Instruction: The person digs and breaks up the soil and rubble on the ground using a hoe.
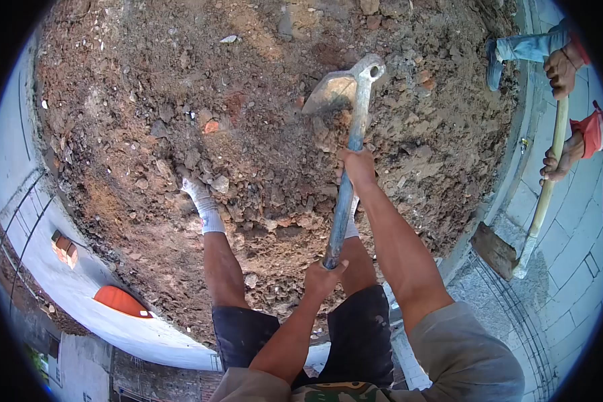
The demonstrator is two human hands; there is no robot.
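Both of my hands grip one hoe, which has a bluish, worn handle and a broad metal blade (pixel 333 92) fixed at an eye on its far end. My right hand (pixel 358 167) is wrapped around the middle of the handle (pixel 344 201). Lower down, my left hand (pixel 322 278) closes around the butt end, close to my legs. The blade rests at the broken brown soil (pixel 268 154), and its lower edge is partly hidden by clods. My feet, in pale socks (pixel 201 197), stand on this soil on either side of the handle.
At the right, another person's hands (pixel 561 70) hold a second hoe by its wooden handle (pixel 549 161); its blade (pixel 494 249) hangs near a block wall (pixel 569 268). Thin steel bars (pixel 516 308) lie along that side. A white wall (pixel 107 295) and an orange object (pixel 120 301) are at left.
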